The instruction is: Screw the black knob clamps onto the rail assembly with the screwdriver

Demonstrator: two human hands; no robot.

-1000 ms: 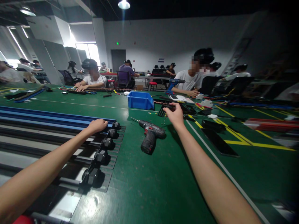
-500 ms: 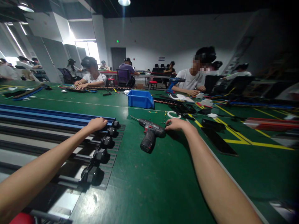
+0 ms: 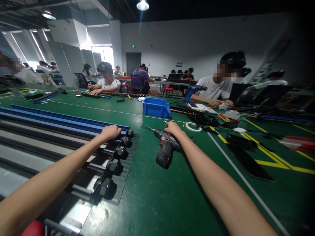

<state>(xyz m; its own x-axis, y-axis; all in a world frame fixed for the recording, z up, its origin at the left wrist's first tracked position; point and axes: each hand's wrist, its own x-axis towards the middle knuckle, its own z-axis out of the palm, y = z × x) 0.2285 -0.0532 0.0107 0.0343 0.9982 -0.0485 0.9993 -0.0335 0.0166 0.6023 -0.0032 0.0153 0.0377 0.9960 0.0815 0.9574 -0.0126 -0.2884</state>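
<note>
My left hand (image 3: 110,131) rests with curled fingers on the near end of a long blue rail (image 3: 61,119), one of several rails lying side by side with black roller fittings (image 3: 115,154) at their ends. My right hand (image 3: 173,128) reaches over the top of a dark cordless drill (image 3: 165,147) that lies on its side on the green table (image 3: 157,196). The fingers touch the drill's body; whether they have closed round it is hidden by the back of the hand.
A blue plastic bin (image 3: 156,107) stands beyond the drill. A white ring (image 3: 192,127), black plates (image 3: 248,160) and cables lie at the right. Other people sit working at the far side of the table and at tables behind.
My right hand drew back from the black parts at the far right and came down onto the drill. My left hand stayed on the rail end. The view shifted a little rightward.
</note>
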